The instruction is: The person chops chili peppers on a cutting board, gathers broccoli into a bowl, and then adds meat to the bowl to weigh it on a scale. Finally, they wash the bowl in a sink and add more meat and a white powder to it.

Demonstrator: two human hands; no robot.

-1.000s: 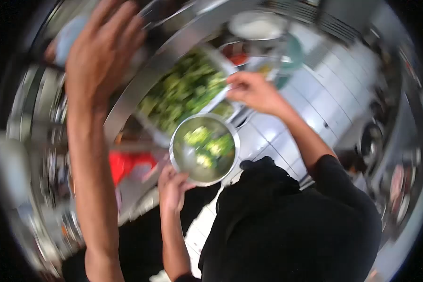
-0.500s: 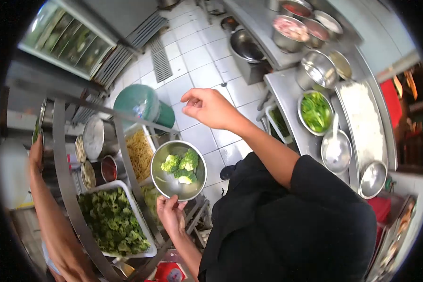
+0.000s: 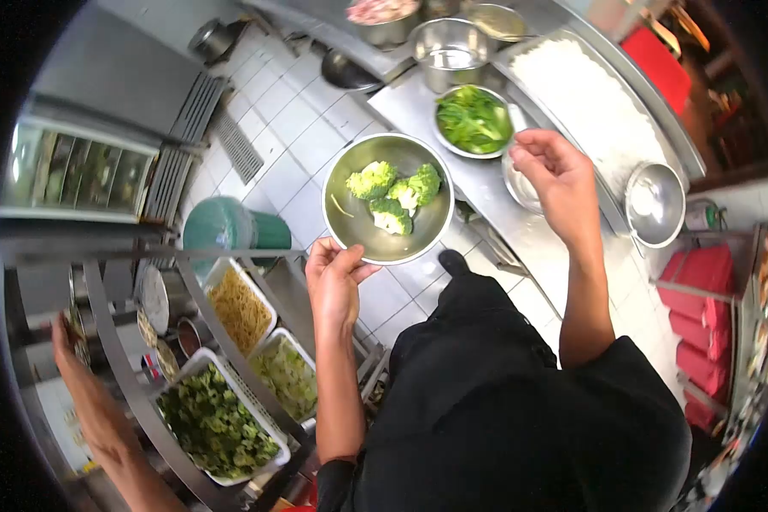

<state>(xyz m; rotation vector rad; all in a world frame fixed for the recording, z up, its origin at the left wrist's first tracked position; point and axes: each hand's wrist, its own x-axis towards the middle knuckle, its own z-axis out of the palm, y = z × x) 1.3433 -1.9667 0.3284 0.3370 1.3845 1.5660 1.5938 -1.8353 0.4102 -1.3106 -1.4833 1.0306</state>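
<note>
My left hand (image 3: 334,282) grips the lower left rim of a steel bowl (image 3: 346,230), thumb on the edge. Several broccoli florets (image 3: 372,181) and a thin yellowish strand lie inside the bowl. My right hand (image 3: 556,175) is raised at the right, over a metal ladle or dish (image 3: 522,189) on the steel counter; its fingers are curled with thumb and fingertips close together. Whether anything is between them is too small to tell. Just left of that hand sits a bowl of green vegetables (image 3: 474,121).
A rack at the lower left holds baskets of broccoli (image 3: 218,422), noodles (image 3: 241,309) and pale cabbage (image 3: 283,375). Another person's arm (image 3: 102,410) reaches in beyond it. A green bin (image 3: 230,232) stands on the floor. An empty steel bowl (image 3: 654,205) sits by a white-filled tray (image 3: 584,102).
The view has turned toward the counter. My left hand has carried the bowl away from the rack, and my right hand has moved over to the counter side.
</note>
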